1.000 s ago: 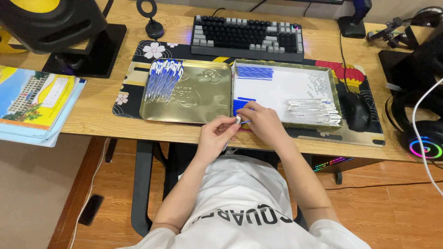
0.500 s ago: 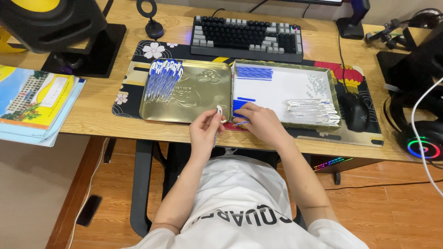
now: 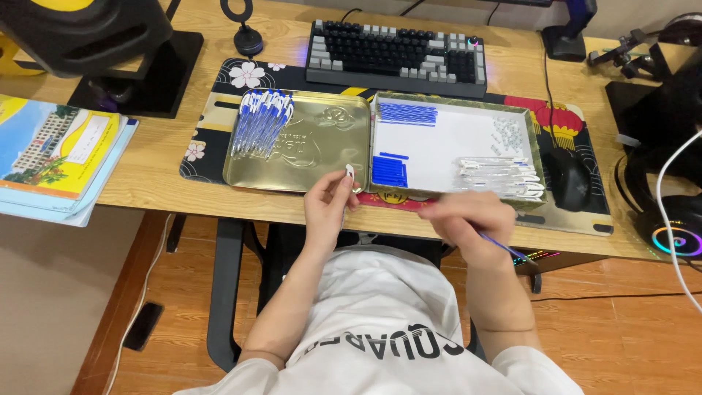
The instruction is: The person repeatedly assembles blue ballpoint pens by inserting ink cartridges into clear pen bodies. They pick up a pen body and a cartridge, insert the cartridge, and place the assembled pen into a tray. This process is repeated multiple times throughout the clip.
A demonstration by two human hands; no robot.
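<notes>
Two trays (image 3: 344, 110), one keyboard (image 3: 398, 47), one mouse (image 3: 567, 175), two hands (image 3: 329, 201).

A wooden table (image 3: 146, 183) carries a dark flowered mat (image 3: 219, 110) with a gold tray (image 3: 322, 153), a white-lined box (image 3: 453, 135) and a mouse (image 3: 567, 179). A keyboard (image 3: 398, 51), books (image 3: 55, 153), a black speaker (image 3: 95, 36) and headphones (image 3: 669, 212) also lie on it.
</notes>
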